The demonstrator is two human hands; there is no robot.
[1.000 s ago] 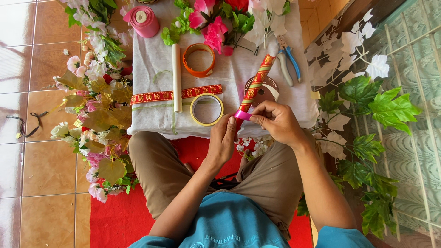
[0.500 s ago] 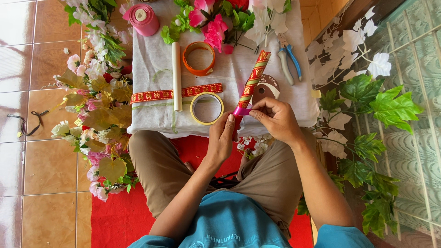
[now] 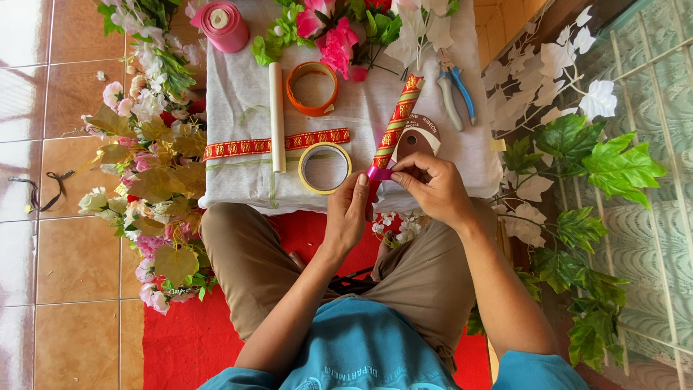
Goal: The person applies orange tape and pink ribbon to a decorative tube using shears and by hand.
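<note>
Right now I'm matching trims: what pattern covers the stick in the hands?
Red-and-gold woven ribbon wraps the stick, with pink tape at its lower end; head view.

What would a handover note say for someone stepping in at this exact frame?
Left hand: grips the lower end of the stick.
Right hand: pinches pink ribbon against the stick's lower end.
Stick: tilted over the white cloth, upper part covered in red-and-gold trim.
Done: trim on the upper part; pink band begun.
Left: the part under the left hand is hidden.
Nearby: yellow tape ring, pliers.
</note>
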